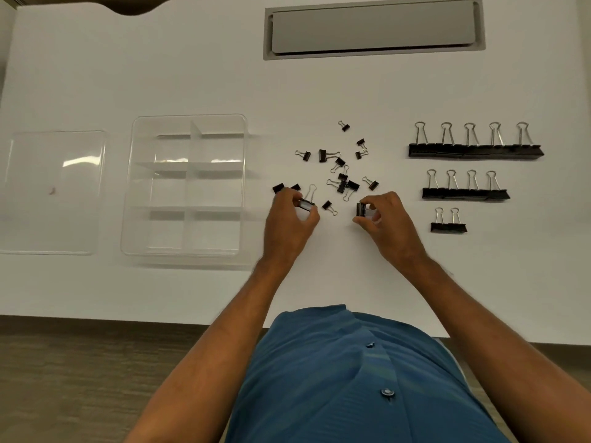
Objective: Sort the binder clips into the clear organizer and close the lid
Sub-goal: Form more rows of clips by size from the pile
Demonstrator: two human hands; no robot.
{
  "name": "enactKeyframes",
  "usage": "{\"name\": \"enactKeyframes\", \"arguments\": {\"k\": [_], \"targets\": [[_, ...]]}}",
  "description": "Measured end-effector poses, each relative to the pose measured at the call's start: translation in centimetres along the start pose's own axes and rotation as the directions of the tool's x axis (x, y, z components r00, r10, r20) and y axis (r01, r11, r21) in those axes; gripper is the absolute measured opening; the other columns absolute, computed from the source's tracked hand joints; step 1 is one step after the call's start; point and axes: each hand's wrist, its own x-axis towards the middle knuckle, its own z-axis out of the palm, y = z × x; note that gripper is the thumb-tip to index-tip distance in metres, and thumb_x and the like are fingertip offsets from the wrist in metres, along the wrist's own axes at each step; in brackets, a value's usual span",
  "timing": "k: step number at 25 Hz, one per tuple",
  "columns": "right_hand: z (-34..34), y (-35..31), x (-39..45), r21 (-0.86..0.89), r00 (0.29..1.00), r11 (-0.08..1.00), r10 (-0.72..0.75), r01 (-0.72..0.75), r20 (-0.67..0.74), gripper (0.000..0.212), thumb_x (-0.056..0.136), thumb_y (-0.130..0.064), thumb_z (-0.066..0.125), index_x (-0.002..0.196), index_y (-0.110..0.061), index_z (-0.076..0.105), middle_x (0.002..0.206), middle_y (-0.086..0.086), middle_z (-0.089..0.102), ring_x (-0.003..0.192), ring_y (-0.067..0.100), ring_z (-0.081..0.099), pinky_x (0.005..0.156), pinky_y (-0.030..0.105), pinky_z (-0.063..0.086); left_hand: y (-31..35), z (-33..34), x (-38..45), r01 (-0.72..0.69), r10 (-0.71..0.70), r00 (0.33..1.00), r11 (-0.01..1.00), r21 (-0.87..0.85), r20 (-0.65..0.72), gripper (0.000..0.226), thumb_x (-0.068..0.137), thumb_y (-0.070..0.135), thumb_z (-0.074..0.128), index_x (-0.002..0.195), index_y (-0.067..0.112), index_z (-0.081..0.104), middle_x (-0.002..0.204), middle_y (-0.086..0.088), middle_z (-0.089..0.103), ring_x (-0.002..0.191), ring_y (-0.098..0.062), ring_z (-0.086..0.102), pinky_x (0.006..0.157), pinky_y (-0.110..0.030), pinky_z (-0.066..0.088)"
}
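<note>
A clear organizer [188, 251] with several empty compartments sits left of centre, its loose clear lid [54, 193] flat on the table to its left. Several small black binder clips [342, 183] lie scattered in the middle. At the right, large clips stand in three rows: the top row [473, 150], the middle row [465, 193] and a pair [447, 227]. My left hand [287, 219] pinches a medium black clip [306, 204] at the pile's near left. My right hand [387, 219] grips another black clip [361, 209] at the pile's near right.
Everything rests on a white table [192, 292] whose front edge runs just before my blue shirt. A grey recessed cable flap [372, 27] lies at the far right. Two small clips [278, 188] sit just beyond my left hand's fingers.
</note>
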Motion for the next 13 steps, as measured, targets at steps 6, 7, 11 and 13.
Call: {"name": "enactKeyframes", "arguments": {"k": [6,7,11,13], "targets": [[-2.4,1.2,-5.4,0.107,0.999,0.994,0.03,-0.025,-0.046,0.038,0.085,-0.032,0.075,0.121,-0.023,0.065,0.107,-0.003,0.054,0.082,0.006,0.06,0.069,0.009,0.048,3.0,3.5,-5.2,0.032,-0.009,0.981,0.993,-0.116,0.192,0.03,0.09,0.036,0.069,0.114,0.02,0.063,0.103,0.007,0.062,0.074,-0.005,0.059,0.07,-0.022,0.053],[-3.1,1.7,-6.1,0.122,0.997,0.991,0.059,-0.051,-0.059,0.038,0.085,-0.032,0.075,0.12,-0.023,0.066,0.106,-0.002,0.055,0.081,0.005,0.06,0.067,0.008,0.048,3.5,4.3,-5.8,0.062,-0.03,0.973,0.989,-0.134,0.23,0.028,0.089,0.037,0.071,0.111,0.02,0.065,0.099,0.007,0.064,0.075,-0.005,0.06,0.07,-0.022,0.054],[-6.2,3.6,-8.1,0.098,0.986,0.986,0.142,-0.133,-0.083,0.033,0.086,-0.038,0.073,0.115,-0.023,0.068,0.098,-0.003,0.06,0.081,0.004,0.06,0.063,0.008,0.047,5.6,7.4,-7.1,0.153,-0.096,0.94,0.976,-0.155,0.326,0.033,0.085,0.044,0.075,0.103,0.018,0.068,0.088,0.009,0.067,0.077,-0.007,0.062,0.073,-0.026,0.058],[-7.9,4.5,-8.8,0.08,0.981,0.983,0.17,-0.163,-0.092,0.029,0.086,-0.042,0.072,0.11,-0.026,0.068,0.095,-0.004,0.061,0.079,0.007,0.06,0.064,0.012,0.047,6.6,8.6,-7.2,0.137,-0.09,0.938,0.983,-0.119,0.334,0.035,0.083,0.047,0.076,0.102,0.018,0.068,0.087,0.008,0.067,0.079,-0.009,0.063,0.074,-0.028,0.058]]}}
